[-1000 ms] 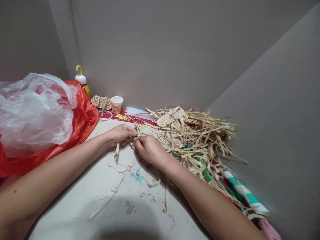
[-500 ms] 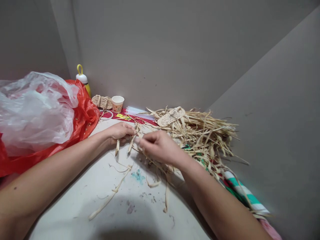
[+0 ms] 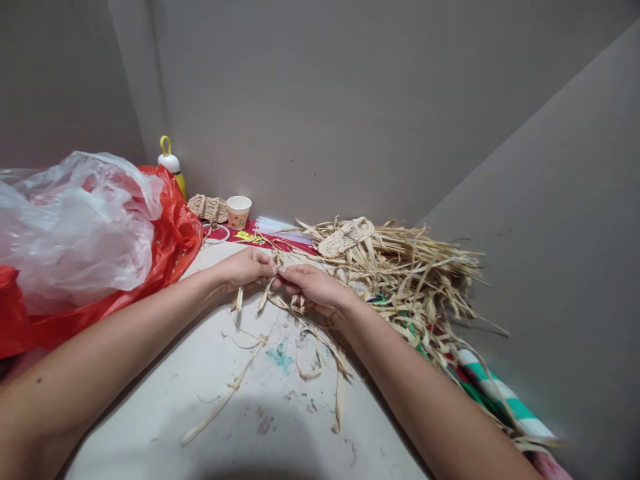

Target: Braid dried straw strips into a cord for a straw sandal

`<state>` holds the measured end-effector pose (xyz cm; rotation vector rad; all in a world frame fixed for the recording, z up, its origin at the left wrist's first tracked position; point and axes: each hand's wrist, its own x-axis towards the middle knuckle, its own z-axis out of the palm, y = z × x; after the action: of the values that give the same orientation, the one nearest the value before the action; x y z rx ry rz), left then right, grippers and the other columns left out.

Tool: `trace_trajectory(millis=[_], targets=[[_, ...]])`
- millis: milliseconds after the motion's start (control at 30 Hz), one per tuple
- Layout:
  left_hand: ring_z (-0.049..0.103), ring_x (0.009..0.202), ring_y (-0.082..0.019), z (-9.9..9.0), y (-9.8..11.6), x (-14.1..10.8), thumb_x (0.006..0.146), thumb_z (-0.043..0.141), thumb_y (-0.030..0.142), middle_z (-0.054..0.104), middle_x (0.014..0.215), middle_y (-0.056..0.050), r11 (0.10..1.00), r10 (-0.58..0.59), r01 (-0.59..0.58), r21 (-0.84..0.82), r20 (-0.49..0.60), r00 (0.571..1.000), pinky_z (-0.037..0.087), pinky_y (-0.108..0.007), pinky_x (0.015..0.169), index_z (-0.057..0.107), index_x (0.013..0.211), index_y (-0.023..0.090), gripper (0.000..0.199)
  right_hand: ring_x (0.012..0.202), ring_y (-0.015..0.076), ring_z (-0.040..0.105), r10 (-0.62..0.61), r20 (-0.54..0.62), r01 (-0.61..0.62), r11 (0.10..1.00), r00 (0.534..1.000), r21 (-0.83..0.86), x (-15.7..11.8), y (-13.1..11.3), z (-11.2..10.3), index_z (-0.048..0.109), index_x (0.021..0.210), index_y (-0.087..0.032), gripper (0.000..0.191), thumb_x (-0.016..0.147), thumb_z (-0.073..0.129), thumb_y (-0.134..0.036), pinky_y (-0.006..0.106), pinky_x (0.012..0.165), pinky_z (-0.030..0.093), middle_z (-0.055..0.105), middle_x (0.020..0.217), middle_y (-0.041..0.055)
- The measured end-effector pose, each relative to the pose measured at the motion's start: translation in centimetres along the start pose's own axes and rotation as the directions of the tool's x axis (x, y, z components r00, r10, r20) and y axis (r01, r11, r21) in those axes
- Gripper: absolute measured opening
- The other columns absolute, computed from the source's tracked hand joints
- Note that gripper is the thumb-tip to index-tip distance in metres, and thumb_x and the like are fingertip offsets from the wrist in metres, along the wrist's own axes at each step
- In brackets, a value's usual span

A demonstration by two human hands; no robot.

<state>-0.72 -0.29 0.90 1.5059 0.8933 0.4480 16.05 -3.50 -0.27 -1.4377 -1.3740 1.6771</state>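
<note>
A handcraft corner is appearing here, home or workshop being unclear. Grey walls (image 3: pixel 320 107) are meeting around a stained white surface (image 3: pixel 240 427); a heap of straw (image 3: pixel 423 260) is lying toward its right, a woven sole (image 3: pixel 346 237) is resting on the straw, and a paper cup (image 3: pixel 239 213) and a bottle (image 3: pixel 169 163) are standing near the wall.

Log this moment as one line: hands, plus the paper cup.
left hand: pinching straw strips | right hand: touching same strips | paper cup: upright beside woven piece
</note>
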Motion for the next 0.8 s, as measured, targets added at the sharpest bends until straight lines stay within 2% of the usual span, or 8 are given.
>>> trace_trajectory(millis=[67, 167, 367, 500, 633, 733, 800], targets=[[0.024, 0.036, -0.004, -0.1, 0.0, 0.0, 0.074, 0.058, 0.032, 0.037, 0.043, 0.007, 0.999, 0.015, -0.015, 0.044, -0.007, 1.000, 0.013, -0.022, 0.040, 0.060, 0.065, 0.013, 0.021, 0.033, 0.0022, 0.021, 0.019, 0.017, -0.019, 1.000, 1.000, -0.007, 0.0, 0.0, -0.2, 0.053, 0.067, -0.015, 0.031, 0.082, 0.053, -0.043, 0.017, 0.031, 0.012, 0.036, 0.046, -0.0084], [0.025, 0.039, -0.005, -0.3, -0.3, 0.2, 0.074, 0.058, 0.032, 0.036, 0.045, 0.007, 0.991, 0.053, -0.048, 0.123, -0.037, 0.998, 0.014, -0.022, 0.042, 0.061, 0.068, 0.013, 0.020, 0.032, 0.0022, 0.019, 0.049, 0.072, -0.055, 0.995, 0.996, 0.088, 0.2, 0.1, -0.4, 0.046, 0.063, -0.017, 0.032, 0.080, 0.056, -0.042, 0.016, 0.032, 0.011, 0.035, 0.044, -0.0089], [0.041, 0.052, -0.008, -0.3, -0.4, 0.4, 0.071, 0.054, 0.026, 0.055, 0.060, 0.002, 0.924, 0.179, -0.152, 0.352, -0.047, 0.983, 0.028, -0.022, 0.051, 0.066, 0.074, 0.012, 0.019, 0.032, 0.0021, 0.019, 0.072, 0.107, -0.097, 0.961, 0.992, 0.260, 0.4, 0.2, -0.4, 0.045, 0.058, -0.016, 0.027, 0.074, 0.060, -0.032, 0.015, 0.031, 0.008, 0.034, 0.041, -0.0087], [0.041, 0.052, -0.008, -0.1, 0.1, 0.0, 0.069, 0.049, 0.021, 0.057, 0.060, 0.002, 0.890, 0.142, -0.110, 0.443, -0.040, 0.989, 0.029, -0.023, 0.052, 0.068, 0.074, 0.011, 0.022, 0.031, 0.0012, 0.017, 0.041, 0.019, -0.044, 0.968, 0.999, 0.249, 0.4, 0.4, 0.1, 0.053, 0.059, -0.013, 0.019, 0.072, 0.058, -0.026, 0.016, 0.031, 0.008, 0.033, 0.040, -0.0086], [0.042, 0.045, -0.008, 0.0, 0.6, -0.2, 0.069, 0.046, 0.018, 0.055, 0.053, 0.002, 0.913, 0.063, -0.078, 0.400, 0.051, 0.997, 0.030, -0.022, 0.047, 0.064, 0.068, 0.013, 0.019, 0.031, 0.0010, 0.015, 0.020, -0.085, -0.001, 0.977, 0.996, 0.212, 0.3, 0.7, 0.9, 0.059, 0.063, -0.011, 0.014, 0.069, 0.057, -0.023, 0.017, 0.031, 0.008, 0.032, 0.040, -0.0091], [0.043, 0.037, -0.009, 0.3, 0.8, -0.4, 0.072, 0.043, 0.018, 0.055, 0.049, 0.001, 0.954, -0.058, 0.026, 0.300, 0.097, 0.994, 0.032, -0.022, 0.042, 0.058, 0.065, 0.014, 0.017, 0.030, 0.0013, 0.016, 0.010, -0.093, 0.013, 0.970, 0.996, 0.244, 0.3, 0.9, 1.2, 0.055, 0.060, -0.014, 0.013, 0.068, 0.058, -0.023, 0.017, 0.031, 0.008, 0.032, 0.040, -0.0094], [0.046, 0.036, -0.009, 0.7, 0.9, -0.4, 0.074, 0.042, 0.017, 0.057, 0.049, -0.001, 0.968, -0.094, 0.064, 0.241, 0.116, 0.989, 0.035, -0.022, 0.042, 0.056, 0.067, 0.013, 0.017, 0.031, 0.0015, 0.017, -0.010, -0.054, 0.026, 0.954, 0.998, 0.298, 0.3, 1.1, 1.2, 0.046, 0.053, -0.016, 0.021, 0.069, 0.058, -0.024, 0.017, 0.031, 0.008, 0.032, 0.039, -0.0090]])
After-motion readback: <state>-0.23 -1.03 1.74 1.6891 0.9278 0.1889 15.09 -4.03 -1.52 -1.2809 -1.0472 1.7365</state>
